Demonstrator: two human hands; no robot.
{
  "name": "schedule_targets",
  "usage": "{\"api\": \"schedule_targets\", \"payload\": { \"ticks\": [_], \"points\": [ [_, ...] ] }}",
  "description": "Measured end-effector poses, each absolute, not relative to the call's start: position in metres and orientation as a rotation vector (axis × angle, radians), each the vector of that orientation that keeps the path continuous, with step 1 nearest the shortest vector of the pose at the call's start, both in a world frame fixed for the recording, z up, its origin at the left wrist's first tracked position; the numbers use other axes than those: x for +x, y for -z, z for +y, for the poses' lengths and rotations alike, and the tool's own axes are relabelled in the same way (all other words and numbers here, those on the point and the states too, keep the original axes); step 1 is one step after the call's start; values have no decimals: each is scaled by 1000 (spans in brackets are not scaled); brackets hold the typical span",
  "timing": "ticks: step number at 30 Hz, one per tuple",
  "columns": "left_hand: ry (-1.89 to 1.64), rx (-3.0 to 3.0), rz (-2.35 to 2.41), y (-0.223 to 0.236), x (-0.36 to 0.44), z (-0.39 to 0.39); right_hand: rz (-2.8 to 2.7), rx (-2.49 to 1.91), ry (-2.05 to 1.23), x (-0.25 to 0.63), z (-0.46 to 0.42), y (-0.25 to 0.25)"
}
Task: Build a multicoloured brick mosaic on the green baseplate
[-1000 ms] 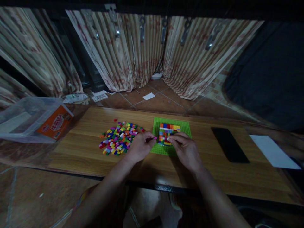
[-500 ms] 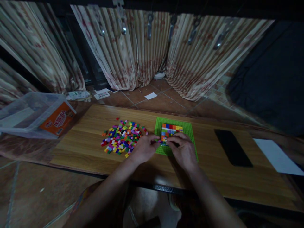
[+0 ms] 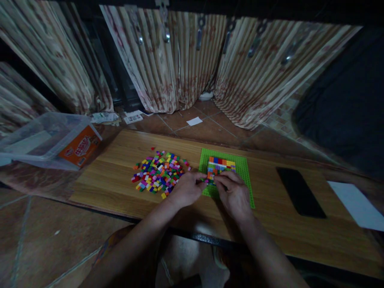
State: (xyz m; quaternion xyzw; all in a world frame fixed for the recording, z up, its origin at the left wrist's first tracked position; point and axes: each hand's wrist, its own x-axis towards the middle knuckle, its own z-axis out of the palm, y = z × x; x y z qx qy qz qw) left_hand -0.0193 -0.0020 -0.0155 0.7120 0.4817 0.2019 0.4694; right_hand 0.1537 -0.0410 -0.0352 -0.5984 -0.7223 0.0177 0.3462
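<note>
Currently, both hands are at the near edge of a multicoloured brick assembly [image 3: 221, 161], which sits on a green studded baseplate [image 3: 246, 172] on the wood-grain table [image 3: 120, 150]. Left hand [image 3: 188, 189]: thumb and index finger are brought together at the tips, gripping a small magenta brick [image 3: 206, 181] beside the left near corner of the assembly. Right hand [image 3: 235, 195]: thumb and index finger form a narrow pinch over the near rows, with the other fingers curled; whether a brick is between the tips cannot be told, as the view is dim and the parts are small.

Completion status: the far rows of the assembly appear filled, with orange, blue, red and yellow bricks set closely together. The near rows are partly covered by the fingers, so their completion cannot be confirmed. Bare studs border the assembly on the baseplate. Not yet placed: a large loose brick pile [image 3: 160, 173], spread on the table to the left of the baseplate.
</note>
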Motion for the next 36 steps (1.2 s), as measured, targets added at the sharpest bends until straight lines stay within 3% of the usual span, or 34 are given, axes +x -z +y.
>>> {"api": "schedule_targets", "payload": {
  "ticks": [16, 25, 36],
  "points": [
    [-532, 1748, 1200, 14, -19, -3, -1917, -1554, -50, 150, -45, 38],
    [-598, 1643, 1090, 14, -23, 0, -1643, -1516, -282, 147, -50, 21],
    [-672, 1509, 925, 3, -18, -8, -1352, -1444, -837, 137, -52, 14]
  ]
}}
